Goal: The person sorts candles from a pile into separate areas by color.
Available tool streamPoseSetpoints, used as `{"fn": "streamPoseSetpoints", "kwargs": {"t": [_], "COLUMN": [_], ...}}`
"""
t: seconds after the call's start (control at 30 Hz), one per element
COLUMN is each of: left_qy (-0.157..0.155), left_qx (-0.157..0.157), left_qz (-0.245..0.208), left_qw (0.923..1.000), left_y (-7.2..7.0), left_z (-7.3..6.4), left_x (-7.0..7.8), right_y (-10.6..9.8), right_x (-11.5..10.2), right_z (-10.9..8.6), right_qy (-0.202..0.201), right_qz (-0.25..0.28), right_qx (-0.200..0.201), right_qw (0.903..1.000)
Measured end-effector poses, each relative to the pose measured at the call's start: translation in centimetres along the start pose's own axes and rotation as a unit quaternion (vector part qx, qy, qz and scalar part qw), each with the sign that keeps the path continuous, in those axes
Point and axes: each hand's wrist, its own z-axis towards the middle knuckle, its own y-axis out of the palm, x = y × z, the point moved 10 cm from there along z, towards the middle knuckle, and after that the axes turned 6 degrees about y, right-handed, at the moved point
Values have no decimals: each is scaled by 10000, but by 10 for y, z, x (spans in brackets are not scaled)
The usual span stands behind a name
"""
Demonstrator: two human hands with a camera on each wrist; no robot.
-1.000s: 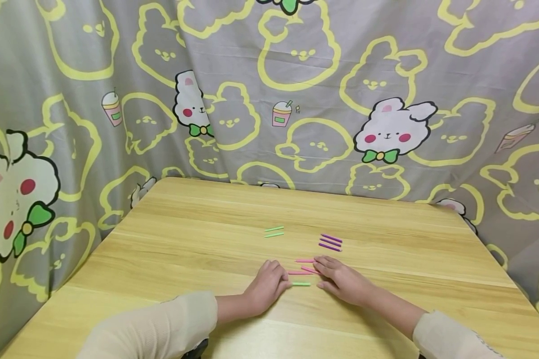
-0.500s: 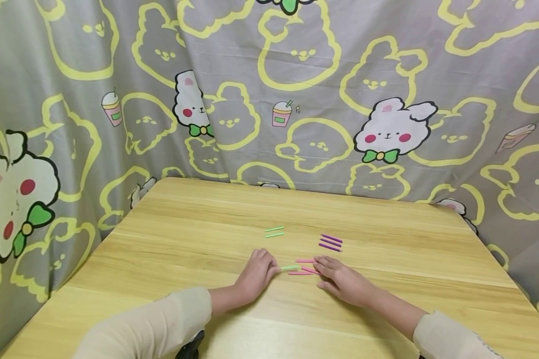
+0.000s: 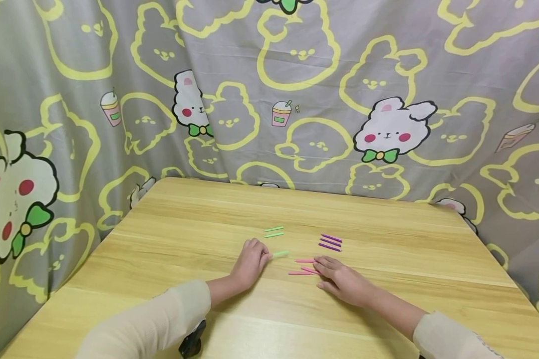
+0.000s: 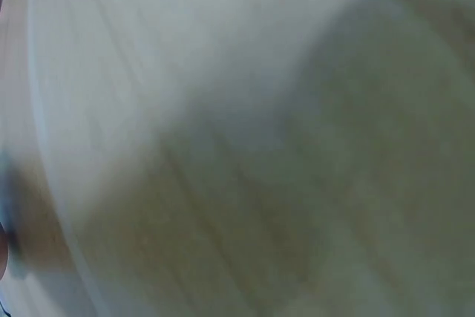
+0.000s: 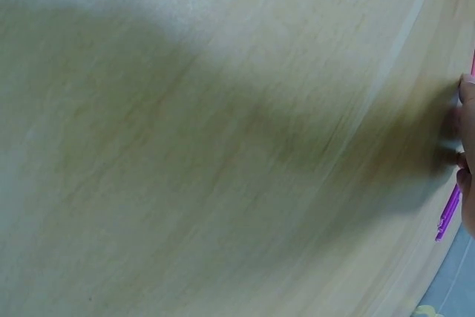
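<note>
My left hand pinches one end of a thin green stick between thumb and fingers, low over the table. Beyond it lie two similar green sticks, side by side. My right hand rests on the table, its fingertips touching the right ends of the pink sticks; three pink sticks show, one slanted, with some ends hidden by the fingers. Behind that hand, three purple sticks lie in a neat row. At the right wrist view's edge appear part of the right hand and purple sticks.
The wooden table reaches back to a grey curtain printed with cartoon bunnies, which also hangs along both sides. Mostly blurred, shadowed tabletop fills the left wrist view.
My left hand has carried the green stick away from me and slightly left, from in front of the pink sticks to near the two green ones. The right hand has stayed still.
</note>
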Motion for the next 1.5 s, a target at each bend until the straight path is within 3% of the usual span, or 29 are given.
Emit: {"fn": "streamPoseSetpoints", "kwargs": {"t": [0.4, 0.57, 0.7, 0.97, 1.33, 1.5], "left_qy": [-64, -157, -304, -448, -375, -409], "left_qx": [65, 75, -13, -179, -144, -127], "left_qz": [309, 237, 106, 202, 325, 337], "left_qw": [9995, 9996, 9995, 9986, 9987, 9985], "left_y": [-2, -2, 0, 3, 6, 6], "left_z": [12, 17, 20, 24, 26, 26], "left_x": [-12, -16, -21, -29, -31, -32], "right_y": [1, -1, -3, 0, -6, -5], "right_x": [0, 0, -1, 0, -4, -3], "right_z": [0, 0, 1, 0, -3, -2], "right_qy": [42, -36, -111, -7, -248, -202], "right_qz": [-2, -46, -108, -71, -176, -150], "right_qx": [-89, 5, 105, -60, 291, 199], "right_qw": [10000, 10000, 9998, 10000, 9991, 9995]}}
